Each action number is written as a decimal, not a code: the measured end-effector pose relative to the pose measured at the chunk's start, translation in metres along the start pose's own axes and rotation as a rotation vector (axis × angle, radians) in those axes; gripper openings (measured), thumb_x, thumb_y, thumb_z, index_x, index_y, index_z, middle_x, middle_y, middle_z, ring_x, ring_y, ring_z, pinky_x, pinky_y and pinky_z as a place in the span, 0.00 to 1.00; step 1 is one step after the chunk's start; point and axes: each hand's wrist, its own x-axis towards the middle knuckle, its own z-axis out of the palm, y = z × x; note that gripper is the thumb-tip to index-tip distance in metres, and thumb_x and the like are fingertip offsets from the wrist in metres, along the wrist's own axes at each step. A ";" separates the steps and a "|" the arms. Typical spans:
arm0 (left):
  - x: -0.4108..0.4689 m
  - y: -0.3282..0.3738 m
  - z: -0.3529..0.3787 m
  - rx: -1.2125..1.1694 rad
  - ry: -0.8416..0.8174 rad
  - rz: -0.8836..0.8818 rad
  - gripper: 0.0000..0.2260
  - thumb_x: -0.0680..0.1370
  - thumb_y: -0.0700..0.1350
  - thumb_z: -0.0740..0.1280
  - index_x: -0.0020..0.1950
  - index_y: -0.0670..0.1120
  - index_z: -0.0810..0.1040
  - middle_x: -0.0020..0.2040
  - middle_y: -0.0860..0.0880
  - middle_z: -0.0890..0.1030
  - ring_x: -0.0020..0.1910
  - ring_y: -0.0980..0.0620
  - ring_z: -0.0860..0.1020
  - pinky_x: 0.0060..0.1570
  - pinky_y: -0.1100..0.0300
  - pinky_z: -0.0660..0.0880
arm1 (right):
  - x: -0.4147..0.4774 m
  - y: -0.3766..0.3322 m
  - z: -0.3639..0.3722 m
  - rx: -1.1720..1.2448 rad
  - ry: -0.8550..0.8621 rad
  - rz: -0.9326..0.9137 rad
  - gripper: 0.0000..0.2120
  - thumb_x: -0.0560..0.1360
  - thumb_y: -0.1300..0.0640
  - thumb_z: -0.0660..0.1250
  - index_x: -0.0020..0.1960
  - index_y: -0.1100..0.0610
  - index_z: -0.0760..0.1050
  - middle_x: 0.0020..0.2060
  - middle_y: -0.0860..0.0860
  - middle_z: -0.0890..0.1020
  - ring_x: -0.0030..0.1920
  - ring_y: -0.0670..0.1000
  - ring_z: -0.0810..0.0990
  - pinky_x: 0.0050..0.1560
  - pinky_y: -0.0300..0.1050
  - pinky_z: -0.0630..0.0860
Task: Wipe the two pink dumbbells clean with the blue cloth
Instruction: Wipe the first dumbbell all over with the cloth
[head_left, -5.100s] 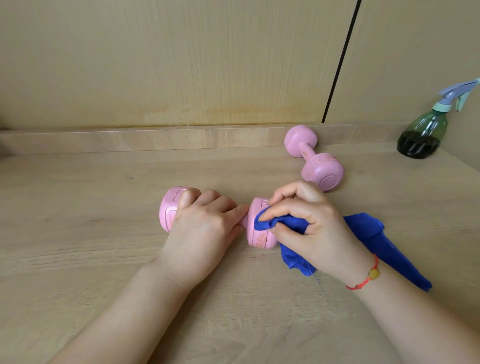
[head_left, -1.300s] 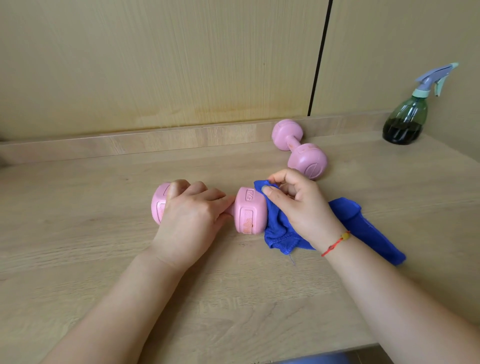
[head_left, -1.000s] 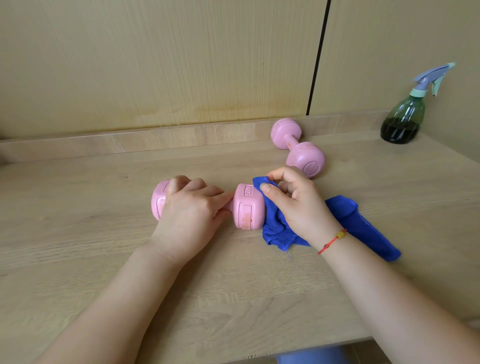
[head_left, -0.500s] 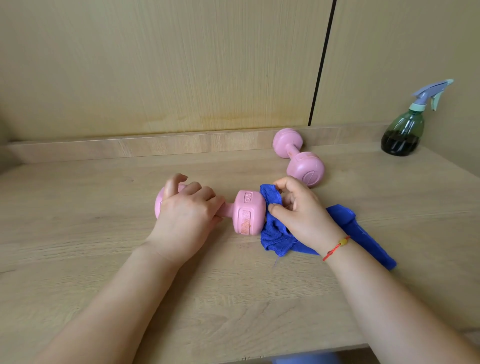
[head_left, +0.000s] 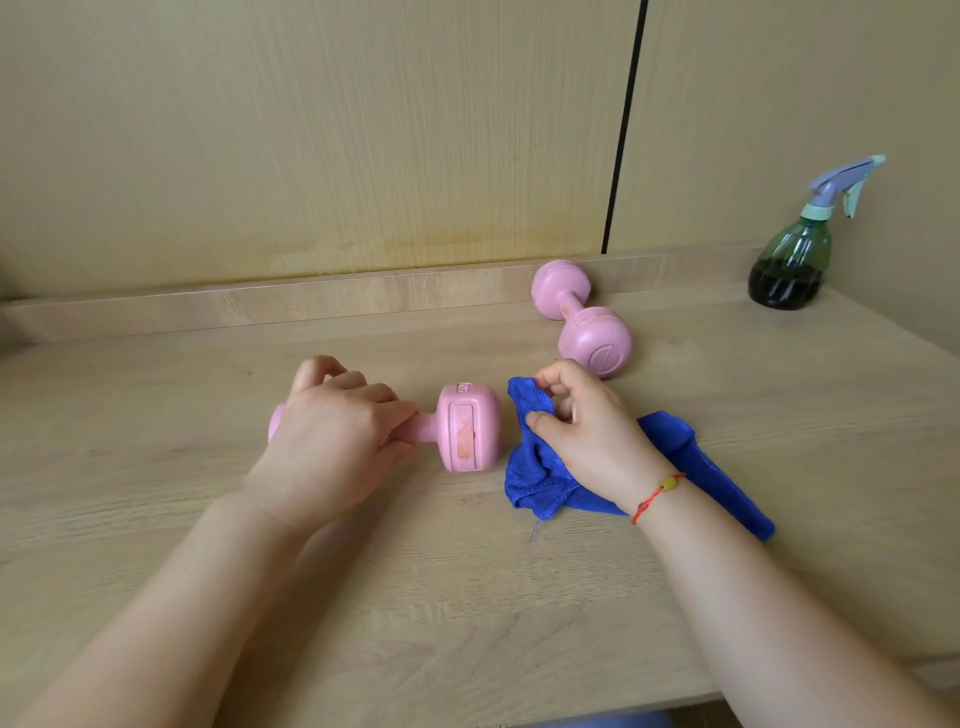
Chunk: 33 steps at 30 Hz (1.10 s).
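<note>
The near dumbbell (head_left: 457, 428) lies on its side about midway across the counter (head_left: 156, 467), its bar running left to right, parallel to the front edge. The left hand (head_left: 332, 447) covers its left head and most of the bar, fingers curled down and closed around the bar, so only a sliver of the left head shows at the wrist side; the fingertips end just short of the right head. That right head is bare and faces the camera with an orange-red smear on its recessed panel. The blue cloth (head_left: 540, 467) sits just to the right of this head, a narrow gap of wood showing between them at the top, so cloth and dumbbell look apart. The right hand (head_left: 587, 431) pinches a raised fold of the cloth between thumb and forefinger, the other fingers curled loosely behind, while the rest of the cloth trails under the wrist toward the right front of the counter. The second dumbbell (head_left: 582, 317) lies farther back, one head against the low back ledge, untouched by either hand. A spray bottle (head_left: 789, 260) stands at the back right corner.
</note>
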 end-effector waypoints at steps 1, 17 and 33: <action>0.001 -0.003 -0.003 -0.002 -0.024 0.011 0.11 0.71 0.55 0.63 0.38 0.52 0.82 0.33 0.55 0.80 0.33 0.48 0.77 0.51 0.52 0.63 | 0.001 0.001 -0.001 0.005 0.007 0.019 0.11 0.76 0.63 0.67 0.51 0.49 0.72 0.47 0.48 0.79 0.46 0.51 0.80 0.51 0.41 0.76; 0.036 -0.014 -0.019 -0.059 -0.469 0.035 0.12 0.78 0.56 0.64 0.40 0.50 0.74 0.28 0.53 0.73 0.33 0.57 0.70 0.68 0.57 0.59 | -0.001 -0.005 0.009 0.120 -0.018 0.057 0.11 0.76 0.62 0.69 0.53 0.49 0.74 0.46 0.41 0.78 0.49 0.48 0.80 0.57 0.44 0.77; 0.007 0.017 -0.011 0.009 -0.219 0.067 0.16 0.55 0.35 0.79 0.32 0.48 0.75 0.23 0.53 0.74 0.20 0.48 0.74 0.48 0.52 0.81 | -0.002 -0.010 0.017 0.270 0.110 -0.241 0.12 0.75 0.67 0.69 0.48 0.50 0.80 0.46 0.50 0.81 0.49 0.47 0.80 0.54 0.38 0.75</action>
